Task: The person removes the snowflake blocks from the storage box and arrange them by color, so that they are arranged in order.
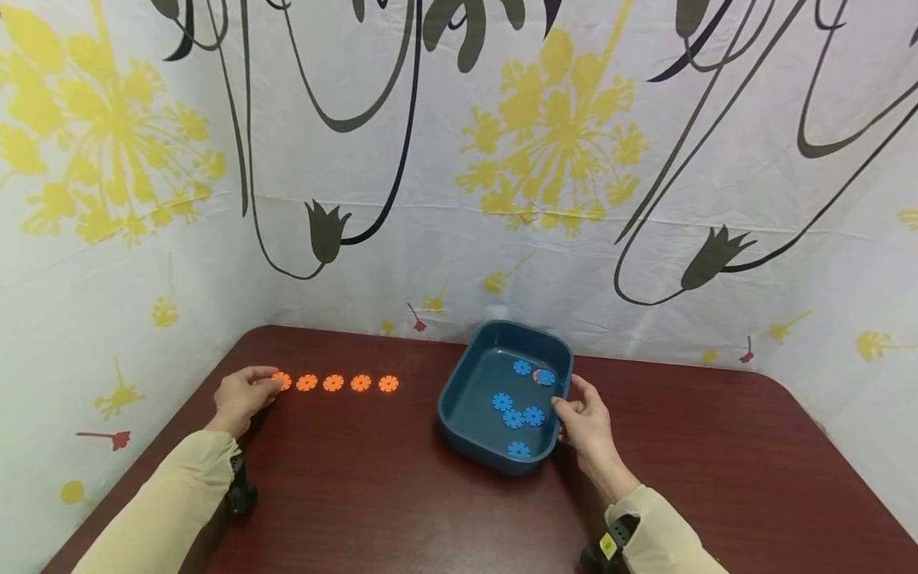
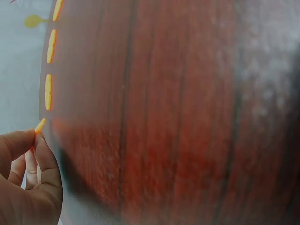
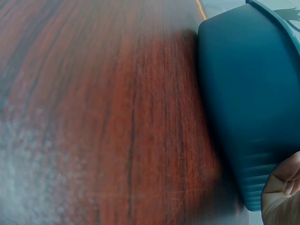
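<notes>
discs [image 1: 333,383], orange and notched, line up on the counter [image 1: 344,494]; the left-hand grip [image 1: 242,397] pinches the leftmost one, tipped in the left wrist view. the right-hand grip [image 1: 586,418] holds the blue tub [image 1: 469,399]. only the head view shows blue discs [image 1: 502,401] inside.

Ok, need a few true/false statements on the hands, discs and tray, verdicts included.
1. The left hand pinches the leftmost disc in the row of orange discs. True.
2. The right hand grips the side of the blue tray. True.
3. The left hand touches the tray too. False: only the right hand does.
4. Several blue discs lie in the tray. True.
5. In the head view, the row is right of the tray. False: it is left of it.
</notes>
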A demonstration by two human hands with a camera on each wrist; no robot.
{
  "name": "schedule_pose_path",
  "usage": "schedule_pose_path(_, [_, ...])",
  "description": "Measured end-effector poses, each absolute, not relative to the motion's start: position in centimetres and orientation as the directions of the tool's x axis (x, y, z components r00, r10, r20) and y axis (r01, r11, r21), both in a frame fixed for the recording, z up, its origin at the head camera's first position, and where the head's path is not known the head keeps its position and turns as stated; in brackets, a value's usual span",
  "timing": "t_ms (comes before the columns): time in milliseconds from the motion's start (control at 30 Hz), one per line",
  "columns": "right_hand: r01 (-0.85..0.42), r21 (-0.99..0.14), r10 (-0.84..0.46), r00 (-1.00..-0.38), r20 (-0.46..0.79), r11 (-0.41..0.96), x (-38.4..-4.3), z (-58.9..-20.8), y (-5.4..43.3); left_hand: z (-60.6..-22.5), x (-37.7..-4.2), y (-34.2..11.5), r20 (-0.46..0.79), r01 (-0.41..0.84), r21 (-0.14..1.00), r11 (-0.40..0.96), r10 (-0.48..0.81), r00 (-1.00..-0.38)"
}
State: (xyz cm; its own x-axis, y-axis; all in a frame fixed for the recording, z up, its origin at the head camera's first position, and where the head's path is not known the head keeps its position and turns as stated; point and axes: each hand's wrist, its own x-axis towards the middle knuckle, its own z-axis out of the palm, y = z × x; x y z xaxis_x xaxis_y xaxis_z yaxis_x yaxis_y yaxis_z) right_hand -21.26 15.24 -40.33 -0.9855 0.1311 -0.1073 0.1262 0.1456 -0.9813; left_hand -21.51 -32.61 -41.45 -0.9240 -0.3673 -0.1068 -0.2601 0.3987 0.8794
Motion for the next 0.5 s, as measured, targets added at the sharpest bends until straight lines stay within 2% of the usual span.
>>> schedule_pose_path(200, [0.127, -0.982, 0.134, -0.985, -0.109, 0.142, -21.19, -40.37, 15.24, -41.50, -21.67, -32.66, -0.072, -0.276, 0.824, 0.495, -0.391, -0.918])
schedule_pose_path(500, [0.126, -0.982, 0.133, -0.985, -0.107, 0.141, -21.24, -40.37, 15.20, -41.27, -21.83, -32.47, 0.028, -0.251, 0.682, 0.687, -0.368, -0.930])
